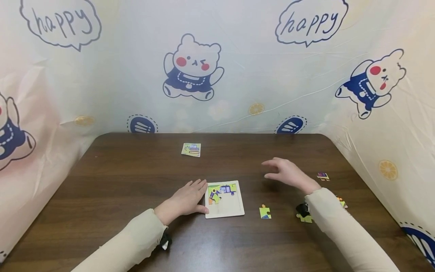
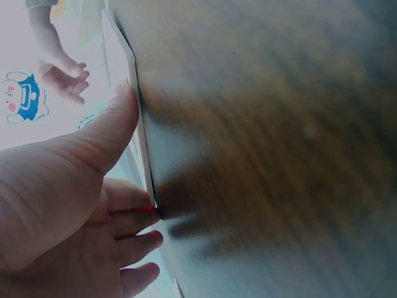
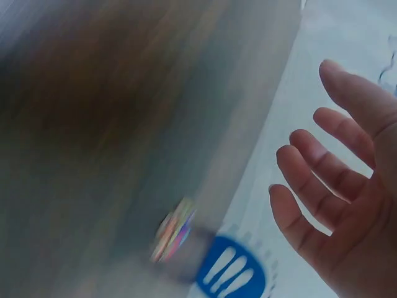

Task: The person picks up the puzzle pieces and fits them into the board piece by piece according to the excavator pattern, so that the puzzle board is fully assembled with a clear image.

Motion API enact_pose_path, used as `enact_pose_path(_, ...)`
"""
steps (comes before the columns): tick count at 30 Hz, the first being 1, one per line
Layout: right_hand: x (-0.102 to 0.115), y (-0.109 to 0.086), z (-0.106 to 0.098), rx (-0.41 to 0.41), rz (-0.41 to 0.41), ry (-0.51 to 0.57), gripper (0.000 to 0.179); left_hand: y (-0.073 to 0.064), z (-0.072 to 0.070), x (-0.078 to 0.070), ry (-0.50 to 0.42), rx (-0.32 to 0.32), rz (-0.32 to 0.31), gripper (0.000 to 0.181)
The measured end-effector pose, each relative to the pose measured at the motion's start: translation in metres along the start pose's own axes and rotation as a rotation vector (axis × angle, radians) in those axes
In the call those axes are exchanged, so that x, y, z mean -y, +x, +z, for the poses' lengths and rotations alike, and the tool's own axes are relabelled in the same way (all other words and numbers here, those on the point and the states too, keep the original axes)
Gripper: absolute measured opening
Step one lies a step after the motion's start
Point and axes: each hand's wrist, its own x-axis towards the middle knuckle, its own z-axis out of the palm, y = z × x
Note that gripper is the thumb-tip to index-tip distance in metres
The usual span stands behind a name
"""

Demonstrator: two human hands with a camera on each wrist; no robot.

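A white square puzzle tray (image 1: 227, 207) lies flat on the table, with joined pieces of a blue vehicle picture (image 1: 225, 189) along its top and left side. My left hand (image 1: 185, 198) rests at the tray's left edge, thumb and fingers fairly straight; in the left wrist view the thumb (image 2: 115, 124) touches the rim. My right hand (image 1: 287, 173) hovers over the table right of the tray, fingers loosely bent and holding nothing. Below it sits a green jigsaw piece (image 1: 265, 212). Another green piece (image 1: 306, 218) shows partly beneath the right wrist.
Farther right are a purple piece (image 1: 323, 176) and an orange-and-green piece (image 1: 342, 203), the latter partly covered by the right sleeve. A small vehicle picture card (image 1: 191, 149) lies near the table's back edge. Printed cloth (image 1: 244, 75) hangs behind and beside the brown table (image 1: 129, 170).
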Motion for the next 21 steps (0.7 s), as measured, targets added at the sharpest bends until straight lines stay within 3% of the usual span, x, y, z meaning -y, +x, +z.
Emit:
enact_pose_path(6,-0.042,-0.015,-0.013,0.017,0.089,0.018,0.049,0.000,0.000,0.000,0.002,0.005,-0.007,0.082)
enact_pose_path(11,-0.063,-0.026,-0.018,0.016,0.129,0.010,0.050,0.000,0.000,0.000,0.005,0.007,-0.008,0.082)
enact_pose_path(21,-0.085,-0.036,-0.022,0.044,0.149,0.001,0.026,-0.001,-0.002,-0.002,-0.001,0.003,-0.009,0.081)
